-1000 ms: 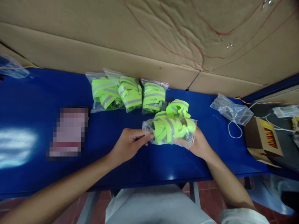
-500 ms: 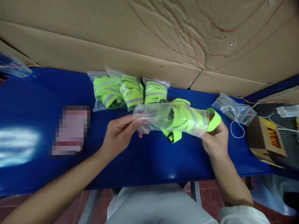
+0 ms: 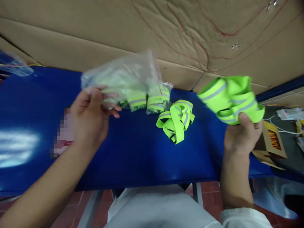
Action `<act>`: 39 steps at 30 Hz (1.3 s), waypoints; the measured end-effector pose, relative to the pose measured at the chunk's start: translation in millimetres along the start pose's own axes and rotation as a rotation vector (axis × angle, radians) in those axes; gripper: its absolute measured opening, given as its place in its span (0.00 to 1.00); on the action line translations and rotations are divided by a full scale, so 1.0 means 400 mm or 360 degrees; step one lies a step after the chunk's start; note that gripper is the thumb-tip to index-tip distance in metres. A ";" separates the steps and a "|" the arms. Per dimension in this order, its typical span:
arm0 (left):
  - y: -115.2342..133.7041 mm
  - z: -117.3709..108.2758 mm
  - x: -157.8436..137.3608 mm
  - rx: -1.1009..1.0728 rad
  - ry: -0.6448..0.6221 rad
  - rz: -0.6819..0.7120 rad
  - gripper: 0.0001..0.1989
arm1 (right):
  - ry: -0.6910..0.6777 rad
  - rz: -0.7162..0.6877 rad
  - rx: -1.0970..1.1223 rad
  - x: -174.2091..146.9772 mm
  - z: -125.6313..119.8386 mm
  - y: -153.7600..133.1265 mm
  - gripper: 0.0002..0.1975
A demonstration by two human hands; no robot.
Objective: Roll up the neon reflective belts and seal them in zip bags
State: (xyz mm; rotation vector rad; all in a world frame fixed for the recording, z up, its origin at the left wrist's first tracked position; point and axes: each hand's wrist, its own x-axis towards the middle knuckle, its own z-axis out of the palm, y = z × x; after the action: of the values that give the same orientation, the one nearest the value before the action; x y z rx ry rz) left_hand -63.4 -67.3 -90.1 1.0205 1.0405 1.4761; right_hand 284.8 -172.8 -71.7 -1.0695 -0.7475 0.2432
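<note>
Pinched in my left hand [image 3: 91, 117] is a clear plastic zip bag [image 3: 123, 71], blurred by motion and with nothing bulky inside. Its film covers part of the bagged straps behind it. My right hand [image 3: 243, 136] grips a bundle of neon-green reflective strap [image 3: 234, 99] with grey stripes, raised over the table's right side. Between the hands, a loose neon-green strap [image 3: 177, 120] with a black buckle part lies on the blue table [image 3: 147, 158]. Behind it stand bagged green straps [image 3: 158, 96] by the cardboard wall.
A pixelated flat object [image 3: 63, 136] lies at left, partly behind my left hand. An opened cardboard box [image 3: 273, 145] and white cables sit at right. Brown cardboard [image 3: 106, 28] with red strings backs the table. A clear plastic item [image 3: 16, 65] is at far left.
The green strap bundle has come out of the plastic bag. My left hand moved left and up with the bag; my right hand moved right and up with the bundle.
</note>
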 end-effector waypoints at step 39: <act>-0.076 0.050 -0.143 0.0397 -0.1136 -0.0501 0.18 | -0.0462 0.0826 -0.0157 0.018 -0.051 0.058 0.23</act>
State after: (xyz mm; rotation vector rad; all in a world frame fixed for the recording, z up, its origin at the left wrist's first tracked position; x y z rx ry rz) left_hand -29.3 -118.6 -118.6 1.3508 0.8125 0.6449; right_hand 307.3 -172.3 -93.8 -1.3288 -0.7332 0.8252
